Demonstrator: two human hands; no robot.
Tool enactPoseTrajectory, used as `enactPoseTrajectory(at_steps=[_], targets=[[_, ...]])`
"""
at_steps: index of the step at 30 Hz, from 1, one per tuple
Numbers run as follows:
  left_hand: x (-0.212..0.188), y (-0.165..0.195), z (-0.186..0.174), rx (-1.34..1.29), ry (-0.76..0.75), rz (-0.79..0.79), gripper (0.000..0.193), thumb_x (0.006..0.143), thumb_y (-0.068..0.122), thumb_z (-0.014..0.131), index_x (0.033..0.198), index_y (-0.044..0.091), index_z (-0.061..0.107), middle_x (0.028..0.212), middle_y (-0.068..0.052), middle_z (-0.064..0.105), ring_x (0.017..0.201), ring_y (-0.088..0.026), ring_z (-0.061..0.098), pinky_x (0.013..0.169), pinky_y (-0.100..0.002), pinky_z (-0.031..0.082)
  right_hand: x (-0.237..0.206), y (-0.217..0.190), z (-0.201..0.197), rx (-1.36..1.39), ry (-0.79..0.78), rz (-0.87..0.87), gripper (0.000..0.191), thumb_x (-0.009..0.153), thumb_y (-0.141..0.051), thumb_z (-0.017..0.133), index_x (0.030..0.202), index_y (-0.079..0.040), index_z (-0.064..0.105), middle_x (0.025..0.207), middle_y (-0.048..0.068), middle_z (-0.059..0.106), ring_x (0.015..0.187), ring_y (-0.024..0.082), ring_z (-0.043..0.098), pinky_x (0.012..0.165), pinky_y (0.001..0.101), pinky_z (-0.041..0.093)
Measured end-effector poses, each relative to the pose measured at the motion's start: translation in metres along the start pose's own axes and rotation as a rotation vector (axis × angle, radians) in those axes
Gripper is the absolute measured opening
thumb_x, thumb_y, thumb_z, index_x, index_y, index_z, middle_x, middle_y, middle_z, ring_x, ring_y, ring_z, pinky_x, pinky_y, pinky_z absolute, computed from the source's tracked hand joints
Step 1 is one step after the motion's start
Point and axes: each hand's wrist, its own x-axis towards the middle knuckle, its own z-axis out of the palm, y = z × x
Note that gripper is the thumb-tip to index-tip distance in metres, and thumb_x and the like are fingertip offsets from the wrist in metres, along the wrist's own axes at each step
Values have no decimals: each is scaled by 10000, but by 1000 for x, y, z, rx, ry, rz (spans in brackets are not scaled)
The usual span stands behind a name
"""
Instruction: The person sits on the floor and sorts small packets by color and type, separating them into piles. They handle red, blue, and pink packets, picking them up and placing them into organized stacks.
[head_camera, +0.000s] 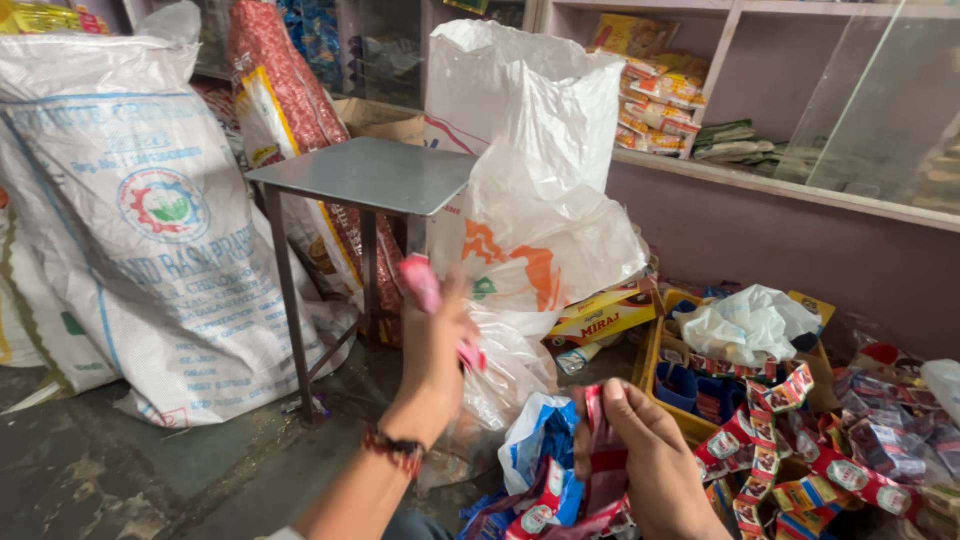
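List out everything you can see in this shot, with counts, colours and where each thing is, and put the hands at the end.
Woven sacks: several, white with print, standing left and centre.
Patterned sack: one, red and white, leaning behind the table.
Metal table: one, grey, centre left.
Plastic bag: one, white with orange print, right of the table.
Carton: one, yellow and red, on the floor below the bag.
Crate: one, yellow, right, holding crumpled white plastic.
Sachet strips: many, red, green and white, heaped lower right.
Shelves: pale, upper right, with yellow packets.
Left hand: raised, grip on a pink packet.
Right hand: low, holding red sachets.
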Motion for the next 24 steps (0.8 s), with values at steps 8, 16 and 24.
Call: enactPoseTrajectory(at_steps=[8, 16, 24], targets=[[-63, -32, 26, 419, -548, -10, 299, 948, 423, 691, 934, 126, 664, 690, 44, 527, 587, -28, 452, 515, -228, 365, 6, -23, 10, -193, -37, -37, 388, 1058, -366, 430, 1063, -27, 619, 760, 54, 660, 617, 123, 610, 589, 292, 524], [-48, 0, 35, -2, -442, -198, 354, 898, 403, 727, 997, 70, 659, 798, 48, 636, 675, -50, 587, 557, -246, 473, -12, -37, 10, -109, -263, 170, 378, 1045, -342, 443, 977, -14, 619, 637, 114, 701, 442, 163, 620, 436, 287, 517], [-60, -6, 41, 194, -564, -345, 434, 1076, 426, 602, 1134, 8, 701, 811, -120, 616, 586, -185, 483, 506, -322, 368, -16, -36, 5, -44, -299, 226, 411, 1022, -340, 425, 982, 0, 653, 600, 115, 690, 437, 168, 628, 442, 281, 521]])
